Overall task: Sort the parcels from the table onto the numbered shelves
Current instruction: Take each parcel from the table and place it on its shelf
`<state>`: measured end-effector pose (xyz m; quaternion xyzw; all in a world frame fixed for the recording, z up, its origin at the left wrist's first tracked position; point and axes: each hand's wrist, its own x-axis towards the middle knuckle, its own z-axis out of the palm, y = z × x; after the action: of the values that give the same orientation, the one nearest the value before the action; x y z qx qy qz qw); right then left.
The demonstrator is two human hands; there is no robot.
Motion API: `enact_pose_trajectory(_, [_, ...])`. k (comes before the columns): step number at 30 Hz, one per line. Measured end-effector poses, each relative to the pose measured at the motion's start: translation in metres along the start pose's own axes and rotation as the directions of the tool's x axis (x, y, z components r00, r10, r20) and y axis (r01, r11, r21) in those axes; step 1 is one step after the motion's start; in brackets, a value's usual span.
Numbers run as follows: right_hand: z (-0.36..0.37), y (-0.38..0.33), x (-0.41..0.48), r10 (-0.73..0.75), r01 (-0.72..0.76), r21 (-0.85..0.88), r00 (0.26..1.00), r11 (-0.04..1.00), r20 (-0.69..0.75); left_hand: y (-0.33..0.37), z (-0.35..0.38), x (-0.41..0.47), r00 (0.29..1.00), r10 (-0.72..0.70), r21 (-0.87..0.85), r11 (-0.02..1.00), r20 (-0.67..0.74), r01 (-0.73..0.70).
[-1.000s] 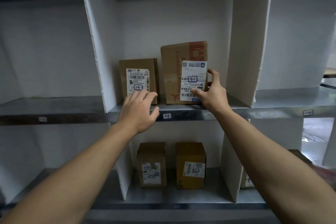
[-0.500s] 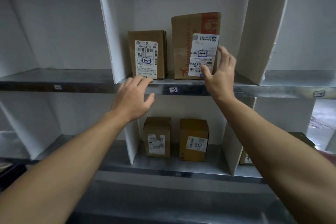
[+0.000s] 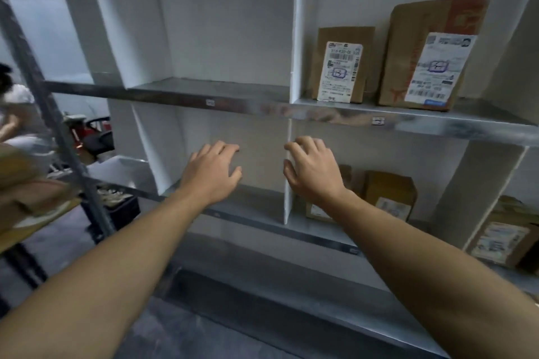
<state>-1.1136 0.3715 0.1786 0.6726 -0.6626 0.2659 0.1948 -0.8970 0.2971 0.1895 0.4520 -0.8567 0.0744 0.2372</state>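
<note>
Two brown parcels stand upright on the upper metal shelf (image 3: 335,111) at the right: a small one (image 3: 344,64) with a white label and a taller one (image 3: 431,52) with a red-printed top. Both hands hang in the air below that shelf and hold nothing. My left hand (image 3: 213,172) has loosely spread fingers in front of the lower left compartment. My right hand (image 3: 312,172) has relaxed fingers in front of the white divider (image 3: 287,207). Behind my right wrist, two small parcels (image 3: 390,195) stand on the lower shelf.
Another labelled parcel (image 3: 501,236) sits in the lower right compartment. White dividers (image 3: 296,23) split the shelves into compartments. A dark metal upright (image 3: 55,122) edges the rack at the left, with a person (image 3: 14,114) and cardboard (image 3: 26,192) beyond it.
My right hand has let go of the tall parcel, which stays on the upper shelf. Both hands have dropped below that shelf, and my view has swung to the left.
</note>
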Motion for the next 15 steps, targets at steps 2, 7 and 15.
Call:
enact_pose_trajectory(2, [0.023,-0.043,-0.001,-0.048,0.047,0.016,0.996,0.999,0.069,-0.041,-0.007,-0.034,0.997,-0.067,0.041,0.997,0.044,0.065])
enact_pose_trajectory(7, [0.071,-0.155,-0.007,-0.185,0.160,0.121,0.951,0.980,0.249,-0.136,-0.028,-0.127,0.963,-0.242,0.163,0.961,0.115,0.222])
enact_pose_trajectory(15, [0.116,-0.305,-0.022,-0.336,0.259,0.232,0.845,0.938,0.416,-0.241,-0.066,-0.256,0.836,-0.519,0.250,0.846,0.180,0.471])
